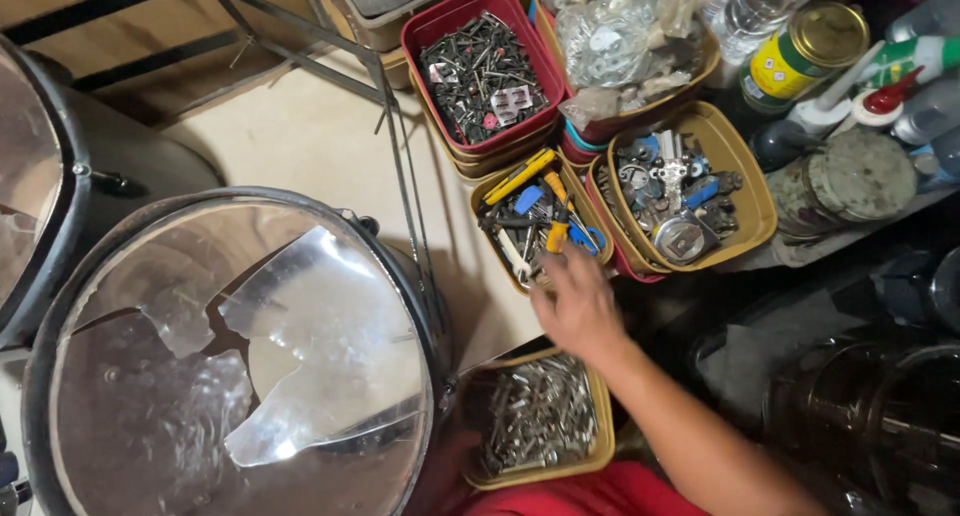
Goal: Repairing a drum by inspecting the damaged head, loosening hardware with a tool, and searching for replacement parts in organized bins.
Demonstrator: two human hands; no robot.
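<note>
My right hand (pixel 578 304) reaches forward to the near edge of a yellow tray of hand tools (pixel 488 198), which holds pliers with yellow handles, a blue-handled tool and small drivers. The fingers are blurred and lie over the tray's front corner; whether they grip anything I cannot tell. A large round lamp with a broken glass face (pixel 240 366) fills the lower left. My left hand is out of sight. Just below my forearm sits a yellow tray of silver bolts (pixel 603 438).
A red tray of dark screws and bits (pixel 415 38), a yellow tray of metal fittings (pixel 752 194), a bag of washers (pixel 612 38), bottles and cans (pixel 805 51) crowd the upper right. A second round lamp (pixel 40 166) stands at left. A thin metal frame (pixel 400 166) crosses the tabletop.
</note>
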